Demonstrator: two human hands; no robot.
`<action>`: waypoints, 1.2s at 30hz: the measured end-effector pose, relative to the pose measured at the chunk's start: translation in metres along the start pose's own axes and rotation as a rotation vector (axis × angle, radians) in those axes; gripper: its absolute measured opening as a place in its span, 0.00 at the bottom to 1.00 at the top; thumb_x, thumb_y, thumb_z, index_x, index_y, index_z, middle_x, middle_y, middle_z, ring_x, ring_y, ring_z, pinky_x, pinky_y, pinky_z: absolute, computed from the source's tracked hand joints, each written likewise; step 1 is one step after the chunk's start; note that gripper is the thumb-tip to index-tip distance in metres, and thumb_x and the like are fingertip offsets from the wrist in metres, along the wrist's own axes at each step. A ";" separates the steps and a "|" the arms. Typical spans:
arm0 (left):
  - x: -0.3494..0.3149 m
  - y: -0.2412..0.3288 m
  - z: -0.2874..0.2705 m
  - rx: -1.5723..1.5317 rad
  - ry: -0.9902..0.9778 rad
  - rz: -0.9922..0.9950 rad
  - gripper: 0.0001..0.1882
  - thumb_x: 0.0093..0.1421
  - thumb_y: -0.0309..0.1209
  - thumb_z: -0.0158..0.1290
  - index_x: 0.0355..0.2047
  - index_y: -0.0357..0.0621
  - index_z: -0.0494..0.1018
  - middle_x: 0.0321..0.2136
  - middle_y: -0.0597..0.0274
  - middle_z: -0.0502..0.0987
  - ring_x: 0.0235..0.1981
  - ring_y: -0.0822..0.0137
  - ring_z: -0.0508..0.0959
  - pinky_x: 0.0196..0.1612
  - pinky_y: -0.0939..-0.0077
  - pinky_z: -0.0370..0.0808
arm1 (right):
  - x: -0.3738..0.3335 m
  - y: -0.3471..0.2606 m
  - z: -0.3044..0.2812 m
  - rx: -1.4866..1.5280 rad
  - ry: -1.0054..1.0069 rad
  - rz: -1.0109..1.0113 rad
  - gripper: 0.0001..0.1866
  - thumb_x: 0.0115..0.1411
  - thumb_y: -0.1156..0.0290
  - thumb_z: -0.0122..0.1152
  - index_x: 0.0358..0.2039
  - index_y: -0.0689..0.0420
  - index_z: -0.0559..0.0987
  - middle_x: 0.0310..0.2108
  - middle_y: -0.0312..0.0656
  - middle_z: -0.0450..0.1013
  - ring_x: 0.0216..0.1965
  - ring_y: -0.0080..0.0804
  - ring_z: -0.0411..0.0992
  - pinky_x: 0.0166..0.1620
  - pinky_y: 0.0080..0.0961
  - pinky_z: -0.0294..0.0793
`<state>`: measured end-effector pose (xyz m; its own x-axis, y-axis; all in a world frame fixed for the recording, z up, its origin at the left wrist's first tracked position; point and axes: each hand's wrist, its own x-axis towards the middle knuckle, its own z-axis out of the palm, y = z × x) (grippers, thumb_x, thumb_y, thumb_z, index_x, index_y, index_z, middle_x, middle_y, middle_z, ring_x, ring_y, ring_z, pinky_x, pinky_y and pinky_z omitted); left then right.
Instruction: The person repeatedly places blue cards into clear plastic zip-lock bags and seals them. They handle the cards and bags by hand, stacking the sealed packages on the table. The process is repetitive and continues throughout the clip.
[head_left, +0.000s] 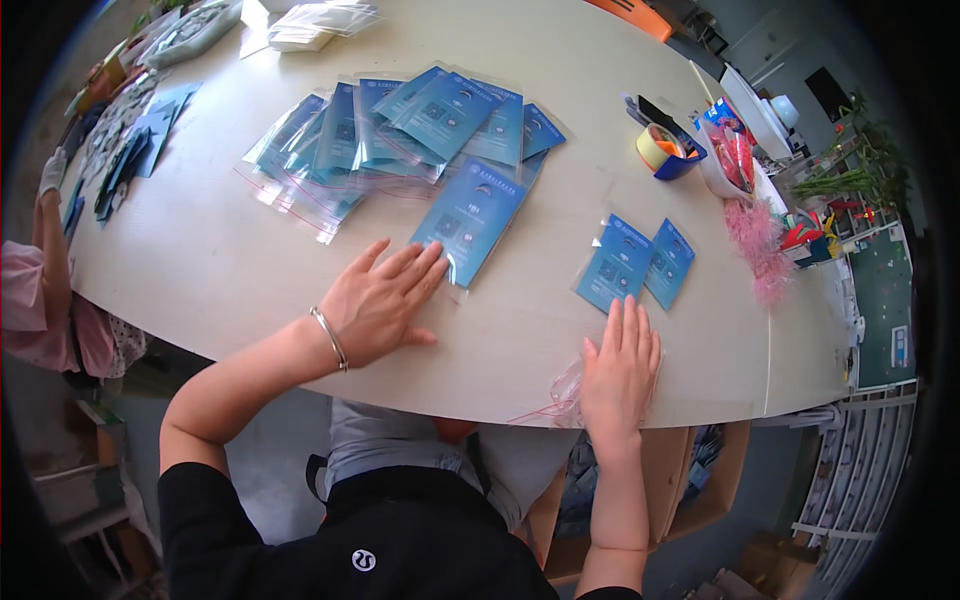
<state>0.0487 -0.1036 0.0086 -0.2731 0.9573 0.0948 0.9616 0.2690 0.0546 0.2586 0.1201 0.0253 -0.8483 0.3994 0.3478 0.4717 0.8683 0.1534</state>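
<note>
My left hand [380,298] lies flat on the pale table [220,260], fingers spread, its fingertips on the near corner of a blue card in a clear sleeve [470,218]. My right hand [620,370] rests flat on an empty clear bag [568,385] near the table's front edge. Just beyond its fingertips lie two blue cards [636,262], one of them bagged. A fanned heap of bagged blue cards [400,135] spreads across the middle of the table.
A tape roll in a blue holder [665,152] and a bowl of red and pink items [735,160] stand at the right. Another person's gloved hand [50,175] works at the far left beside more cards [130,150]. Cardboard boxes [690,480] sit under the table.
</note>
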 end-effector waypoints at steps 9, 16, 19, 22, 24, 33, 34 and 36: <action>-0.043 0.066 -0.020 -0.145 -0.145 0.049 0.29 0.57 0.43 0.60 0.56 0.44 0.72 0.60 0.54 0.69 0.53 0.58 0.72 0.55 0.64 0.69 | -0.055 -0.082 -0.001 0.616 -0.045 -0.317 0.19 0.60 0.73 0.60 0.52 0.65 0.79 0.57 0.50 0.74 0.61 0.44 0.70 0.62 0.45 0.66; -0.010 0.037 0.007 -0.228 0.010 0.231 0.34 0.54 0.42 0.64 0.63 0.62 0.69 0.69 0.58 0.59 0.70 0.51 0.58 0.69 0.48 0.57 | -0.052 -0.058 -0.005 0.665 -0.119 -0.389 0.17 0.58 0.69 0.65 0.48 0.56 0.82 0.56 0.46 0.75 0.61 0.45 0.69 0.61 0.48 0.65; -0.012 0.049 0.011 -0.202 0.034 0.146 0.32 0.56 0.41 0.62 0.63 0.64 0.69 0.69 0.55 0.59 0.70 0.51 0.58 0.68 0.48 0.58 | -0.055 -0.056 -0.008 0.670 -0.066 -0.316 0.15 0.55 0.72 0.68 0.45 0.55 0.84 0.54 0.44 0.75 0.59 0.44 0.70 0.58 0.43 0.68; -0.016 0.049 0.015 -0.228 0.056 0.145 0.31 0.58 0.40 0.61 0.63 0.64 0.69 0.69 0.53 0.59 0.70 0.50 0.58 0.68 0.48 0.57 | -0.065 -0.053 -0.001 0.922 -0.024 -0.154 0.12 0.51 0.76 0.71 0.38 0.56 0.84 0.47 0.42 0.76 0.51 0.42 0.73 0.52 0.38 0.71; -0.017 0.050 0.015 -0.244 0.039 0.127 0.31 0.58 0.39 0.60 0.64 0.64 0.69 0.70 0.53 0.58 0.70 0.50 0.57 0.69 0.48 0.55 | -0.060 -0.052 -0.005 0.944 -0.054 -0.053 0.11 0.48 0.78 0.72 0.34 0.56 0.83 0.41 0.40 0.74 0.45 0.41 0.72 0.47 0.36 0.71; -0.016 0.052 0.013 -0.231 -0.017 0.104 0.33 0.59 0.40 0.60 0.66 0.65 0.66 0.71 0.54 0.56 0.72 0.50 0.53 0.71 0.49 0.52 | -0.047 -0.058 -0.012 0.714 -0.212 -0.268 0.06 0.55 0.75 0.65 0.31 0.57 0.75 0.32 0.40 0.67 0.40 0.42 0.66 0.45 0.38 0.66; -0.015 0.052 0.013 -0.232 -0.023 0.105 0.33 0.59 0.40 0.60 0.66 0.65 0.66 0.71 0.54 0.56 0.72 0.50 0.53 0.71 0.49 0.52 | -0.051 -0.059 -0.018 0.760 -0.263 -0.300 0.06 0.55 0.74 0.65 0.31 0.57 0.75 0.32 0.40 0.66 0.40 0.41 0.66 0.45 0.37 0.66; -0.012 0.053 0.011 -0.225 -0.035 0.107 0.33 0.59 0.40 0.60 0.65 0.65 0.66 0.71 0.54 0.56 0.72 0.50 0.53 0.71 0.50 0.52 | -0.063 -0.060 -0.039 0.856 -0.358 -0.366 0.07 0.55 0.73 0.64 0.31 0.57 0.75 0.31 0.40 0.65 0.39 0.38 0.67 0.43 0.35 0.66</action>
<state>0.1034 -0.0992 -0.0006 -0.1653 0.9832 0.0777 0.9537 0.1393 0.2666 0.2927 0.0316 0.0299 -0.9958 0.0080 0.0917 -0.0461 0.8187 -0.5723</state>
